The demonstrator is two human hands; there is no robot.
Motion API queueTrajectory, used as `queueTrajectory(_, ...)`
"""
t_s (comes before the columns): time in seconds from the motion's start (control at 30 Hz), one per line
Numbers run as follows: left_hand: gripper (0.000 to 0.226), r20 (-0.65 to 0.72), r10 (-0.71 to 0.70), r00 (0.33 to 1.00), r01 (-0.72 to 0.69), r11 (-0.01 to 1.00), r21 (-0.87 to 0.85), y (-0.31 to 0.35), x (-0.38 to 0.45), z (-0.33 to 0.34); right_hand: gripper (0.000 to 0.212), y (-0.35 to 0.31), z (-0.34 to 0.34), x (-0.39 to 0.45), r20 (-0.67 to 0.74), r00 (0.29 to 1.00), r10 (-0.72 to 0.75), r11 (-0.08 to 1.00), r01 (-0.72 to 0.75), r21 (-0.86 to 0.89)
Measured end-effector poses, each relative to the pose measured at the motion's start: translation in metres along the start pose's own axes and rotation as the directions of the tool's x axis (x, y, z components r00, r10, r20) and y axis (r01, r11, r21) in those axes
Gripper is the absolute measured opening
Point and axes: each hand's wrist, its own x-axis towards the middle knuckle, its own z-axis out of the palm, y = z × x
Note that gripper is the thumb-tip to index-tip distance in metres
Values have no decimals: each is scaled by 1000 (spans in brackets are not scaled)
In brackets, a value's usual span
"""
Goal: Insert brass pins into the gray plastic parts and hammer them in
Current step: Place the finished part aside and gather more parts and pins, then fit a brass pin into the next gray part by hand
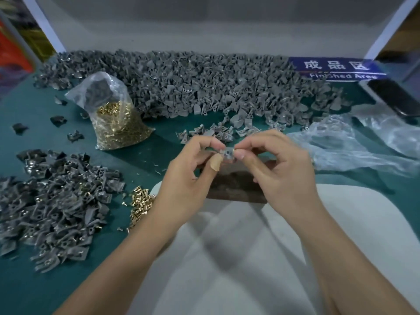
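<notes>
A: What takes up the most room on the counter (159,153)?

B: The big heap of gray parts (193,85), spread along the far side of the dark block (236,185) the person works over. It likely sits there as stock within reach. A blue sign (336,68) reading "Finished Area" lies beyond the block to the right.

A: And the other pile?

B: A second pile of gray parts (56,205) lies left of the block. Some show brass, so I judge those are already fitted and set aside.

A: Where are the pins?

B: A clear bag of brass pins (118,123) stands far-left of the block, and a small loose heap of pins (139,203) lies just left of it, partly behind the left forearm, probably tipped out for quick picking. Crumpled clear plastic (354,146) lies to the block's right.

A: What are the hands doing?

B: Both are raised just above the block's far edge. The left hand (195,164), with a plaster on its thumb, pinches one gray part (227,153), fingers curled round it. The right hand (281,164) pinches at the same part with thumb and forefinger; whether a pin sits between them I cannot tell. The part's hole faces up, I'd say to line up a pin before hammering on the block.
</notes>
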Motion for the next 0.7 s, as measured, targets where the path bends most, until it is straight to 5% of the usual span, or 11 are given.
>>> queueTrajectory(0.7, 14, -143, 24, 989, -16, 998, 53, 6, -7, 13, 7, 12, 0, -4, 61, 996, -63, 993, 68, -97)
